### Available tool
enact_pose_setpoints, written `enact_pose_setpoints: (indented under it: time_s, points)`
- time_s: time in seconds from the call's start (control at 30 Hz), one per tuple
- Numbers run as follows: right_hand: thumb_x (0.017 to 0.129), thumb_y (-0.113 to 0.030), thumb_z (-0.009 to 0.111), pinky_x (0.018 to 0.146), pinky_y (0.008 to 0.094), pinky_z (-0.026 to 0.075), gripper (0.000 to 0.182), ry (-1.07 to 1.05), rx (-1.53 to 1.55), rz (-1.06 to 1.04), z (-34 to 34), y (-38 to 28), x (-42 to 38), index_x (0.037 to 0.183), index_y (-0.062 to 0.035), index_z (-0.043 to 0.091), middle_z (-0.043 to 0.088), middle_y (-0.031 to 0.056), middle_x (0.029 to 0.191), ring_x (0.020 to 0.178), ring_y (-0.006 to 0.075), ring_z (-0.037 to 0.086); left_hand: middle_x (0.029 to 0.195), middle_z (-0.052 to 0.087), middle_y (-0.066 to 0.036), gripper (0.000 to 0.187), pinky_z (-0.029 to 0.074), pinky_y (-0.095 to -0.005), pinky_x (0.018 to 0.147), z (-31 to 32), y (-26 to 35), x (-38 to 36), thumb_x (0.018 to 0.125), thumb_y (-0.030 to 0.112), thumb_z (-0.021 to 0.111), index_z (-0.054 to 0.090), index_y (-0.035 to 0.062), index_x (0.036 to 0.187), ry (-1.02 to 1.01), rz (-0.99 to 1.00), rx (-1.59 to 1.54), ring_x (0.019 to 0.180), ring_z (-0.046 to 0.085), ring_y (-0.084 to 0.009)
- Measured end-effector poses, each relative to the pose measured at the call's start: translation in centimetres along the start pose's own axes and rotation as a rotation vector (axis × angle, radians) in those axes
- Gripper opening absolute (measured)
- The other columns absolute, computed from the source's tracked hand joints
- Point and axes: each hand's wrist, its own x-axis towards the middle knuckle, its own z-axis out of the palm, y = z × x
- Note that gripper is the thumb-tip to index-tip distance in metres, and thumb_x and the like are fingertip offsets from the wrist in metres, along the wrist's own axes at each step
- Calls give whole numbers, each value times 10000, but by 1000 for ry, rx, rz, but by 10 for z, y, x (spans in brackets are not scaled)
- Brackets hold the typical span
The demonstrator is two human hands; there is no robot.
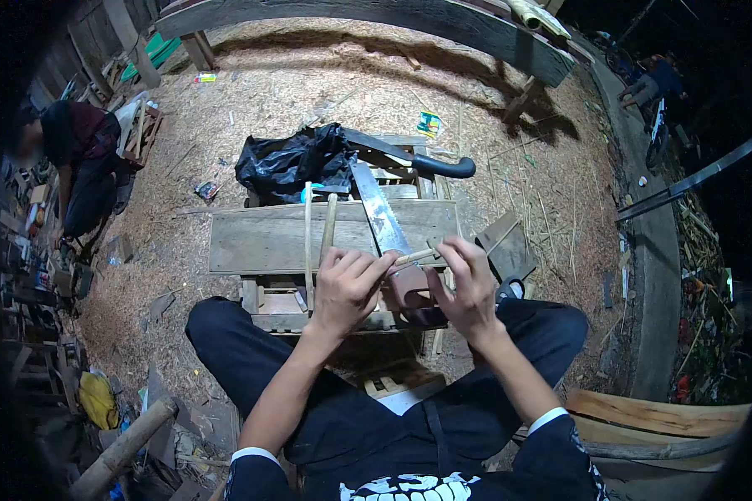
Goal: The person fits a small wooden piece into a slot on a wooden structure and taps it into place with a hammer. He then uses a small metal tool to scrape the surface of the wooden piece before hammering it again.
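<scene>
Between my two hands is a short, pale wooden stick (pixel 416 256), lying nearly level above a handsaw. My left hand (pixel 347 288) pinches one end with thumb and forefinger. At the other end the fingertips of my right hand (pixel 468 288) close on it, thumb lower down. Under it, the handsaw (pixel 378 207) rests on a low wooden bench (pixel 259 242), its brown handle toward me. Two thin sticks, a lighter one (pixel 308 225) and a thicker one (pixel 329 221), lie by my left hand. Dark-handled scissors (pixel 510 289) sit near my right wrist.
Behind the saw lie a black plastic bag (pixel 288 163) and a machete (pixel 443 167) with a black handle. A thick beam (pixel 351 12) spans the far side. Shavings cover the ground. One person (pixel 88 159) crouches at left; another (pixel 660 79) sits far right.
</scene>
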Motion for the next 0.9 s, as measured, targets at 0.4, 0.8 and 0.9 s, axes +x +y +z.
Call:
enact_pose_setpoints:
  time_s: [0.4,0.8,0.9]
  points:
    - [858,-121,667,803,389,508,299,-311,-58,-216,6,32,-4,1149,-52,686,662,72,945,910,253,650,824,701,-31,192,475,-380,798,23,-3,3,908,221,799,751,92,1042,-119,127,14,794,652,-203]
    - [866,-112,670,788,394,481,258,-439,-68,-206,20,27,-9,1117,-53,680,653,67,907,892,241,642,901,721,-27,270,481,-382,832,23,-5,-5,870,209,738,737,119,1124,-205,52,77,839,684,-206]
    - [849,-91,694,766,400,473,236,-427,-70,-168,22,22,-8,1081,-48,681,660,69,888,860,245,648,898,713,-24,273,484,-380,824,20,-1,-3,854,175,738,734,120,1122,-187,37,154,822,676,-209]
